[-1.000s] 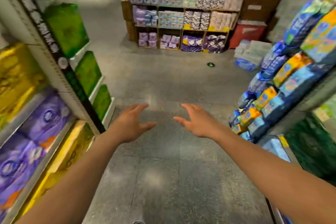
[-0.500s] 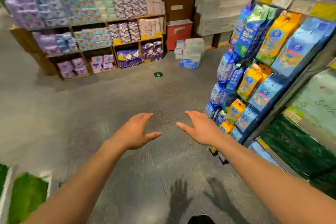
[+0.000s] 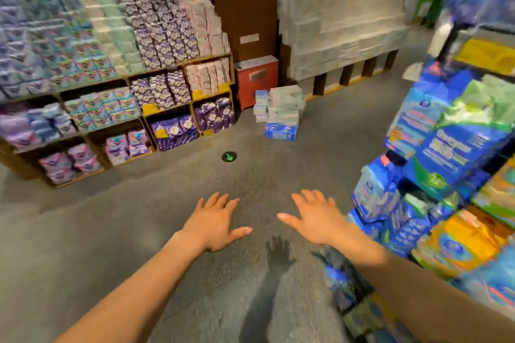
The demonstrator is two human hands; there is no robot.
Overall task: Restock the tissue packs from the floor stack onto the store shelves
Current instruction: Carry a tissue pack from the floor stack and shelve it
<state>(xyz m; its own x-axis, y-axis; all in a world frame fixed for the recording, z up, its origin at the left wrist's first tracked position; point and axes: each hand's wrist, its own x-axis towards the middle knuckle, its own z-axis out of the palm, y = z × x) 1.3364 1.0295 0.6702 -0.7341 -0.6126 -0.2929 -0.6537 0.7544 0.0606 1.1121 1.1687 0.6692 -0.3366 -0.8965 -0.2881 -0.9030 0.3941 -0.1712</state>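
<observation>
The floor stack of tissue packs stands at 12 o'clock, its long axis upright, well apart from both hands. The left hand and right hand are spread wide and hold nothing.

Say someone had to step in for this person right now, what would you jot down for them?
Left hand and right hand: both open, empty, held out over the floor.
Tissue stack: on the floor ahead, beside the red box, well beyond the hands.
Done: no pack in hand at this moment.
Left: walk to the stack, pick up packs and shelve them; the wooden shelves stand to its left.
</observation>
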